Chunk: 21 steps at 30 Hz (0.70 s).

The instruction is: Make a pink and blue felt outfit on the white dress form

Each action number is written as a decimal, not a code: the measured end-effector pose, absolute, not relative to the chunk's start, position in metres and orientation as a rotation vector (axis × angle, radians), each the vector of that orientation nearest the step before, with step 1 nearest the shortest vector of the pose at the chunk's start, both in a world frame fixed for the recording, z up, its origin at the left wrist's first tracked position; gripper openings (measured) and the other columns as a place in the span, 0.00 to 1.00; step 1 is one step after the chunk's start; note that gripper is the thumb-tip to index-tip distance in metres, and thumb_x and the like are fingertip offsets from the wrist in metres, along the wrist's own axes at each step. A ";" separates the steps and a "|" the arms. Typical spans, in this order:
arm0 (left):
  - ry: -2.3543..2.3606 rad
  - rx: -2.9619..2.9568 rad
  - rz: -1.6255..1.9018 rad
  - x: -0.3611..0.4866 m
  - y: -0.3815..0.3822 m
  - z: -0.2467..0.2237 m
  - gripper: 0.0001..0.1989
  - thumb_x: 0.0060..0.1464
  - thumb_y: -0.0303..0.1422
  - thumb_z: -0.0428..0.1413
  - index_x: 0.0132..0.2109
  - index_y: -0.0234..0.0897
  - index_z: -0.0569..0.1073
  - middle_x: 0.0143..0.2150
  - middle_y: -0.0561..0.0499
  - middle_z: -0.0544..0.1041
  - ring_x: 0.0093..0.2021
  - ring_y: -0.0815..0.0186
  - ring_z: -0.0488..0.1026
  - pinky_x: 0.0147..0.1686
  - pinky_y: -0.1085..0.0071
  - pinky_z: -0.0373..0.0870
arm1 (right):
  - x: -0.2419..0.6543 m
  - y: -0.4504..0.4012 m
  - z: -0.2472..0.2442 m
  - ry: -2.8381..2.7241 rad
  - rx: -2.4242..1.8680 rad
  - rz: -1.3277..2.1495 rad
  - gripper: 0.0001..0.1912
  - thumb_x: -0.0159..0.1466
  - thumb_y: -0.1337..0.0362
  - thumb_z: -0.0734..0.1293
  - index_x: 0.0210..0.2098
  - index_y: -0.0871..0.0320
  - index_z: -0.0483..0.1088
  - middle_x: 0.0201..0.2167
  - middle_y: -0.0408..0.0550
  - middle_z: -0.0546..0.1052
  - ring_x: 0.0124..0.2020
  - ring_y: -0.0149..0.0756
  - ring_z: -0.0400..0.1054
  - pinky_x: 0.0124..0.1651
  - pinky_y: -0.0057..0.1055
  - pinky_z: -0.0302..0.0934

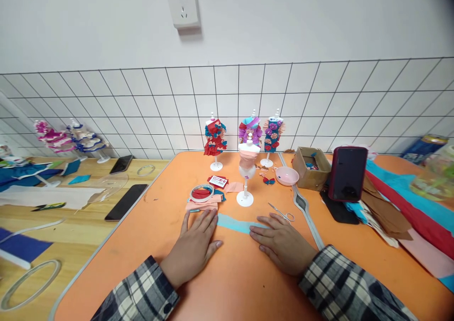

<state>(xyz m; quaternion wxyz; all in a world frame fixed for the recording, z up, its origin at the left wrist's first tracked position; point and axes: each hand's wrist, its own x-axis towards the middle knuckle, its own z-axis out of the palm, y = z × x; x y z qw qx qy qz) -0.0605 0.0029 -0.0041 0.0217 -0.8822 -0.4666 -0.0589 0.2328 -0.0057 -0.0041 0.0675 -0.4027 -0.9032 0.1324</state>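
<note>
A light blue strip [234, 223], thin like crepe paper, lies flat on the orange table between my hands. My left hand [194, 243] rests palm down with fingers stretched out, its fingertips at the strip's left end. Over the right end lie the spread fingers of my right hand [280, 240], also flat. Just behind the strip stands a small white mannequin [245, 199] with peach material wrapped round its chest. Small scissors [282, 212] lie beyond my right fingertips. A roll of tape [202, 193] sits on folded peach and red pieces [205, 203] beyond my left hand.
Three dressed mannequins stand at the back, one in a red dress [215, 141]. A pink bowl [287, 175], a cardboard box [311, 167] and an upright phone [348, 173] are at right, beside coloured sheets [414, 207]. Left, a wooden table [88, 236] holds phones and more mannequins.
</note>
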 end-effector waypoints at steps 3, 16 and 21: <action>-1.356 -2.760 -0.327 -0.054 0.000 0.007 0.21 0.63 0.44 0.48 0.60 0.47 0.66 0.61 0.45 0.69 0.61 0.54 0.63 0.62 0.46 0.37 | 0.234 -0.006 -0.005 -2.706 -1.184 0.404 0.20 0.67 0.62 0.59 0.57 0.48 0.67 0.59 0.41 0.70 0.64 0.47 0.54 0.65 0.54 0.41; -0.989 -2.901 -0.404 -0.019 0.026 0.001 0.12 0.63 0.27 0.48 0.38 0.43 0.75 0.33 0.53 0.78 0.40 0.64 0.70 0.58 0.53 0.44 | 0.234 -0.005 -0.008 -2.546 -1.241 0.377 0.11 0.63 0.64 0.65 0.44 0.48 0.73 0.52 0.41 0.74 0.53 0.42 0.61 0.55 0.42 0.52; -1.030 -2.929 -0.460 -0.019 0.026 0.004 0.11 0.63 0.27 0.48 0.36 0.42 0.74 0.33 0.54 0.77 0.39 0.65 0.71 0.57 0.52 0.44 | 0.227 -0.004 -0.008 -2.469 -1.318 0.312 0.13 0.62 0.63 0.67 0.47 0.51 0.69 0.44 0.44 0.74 0.46 0.39 0.63 0.48 0.36 0.55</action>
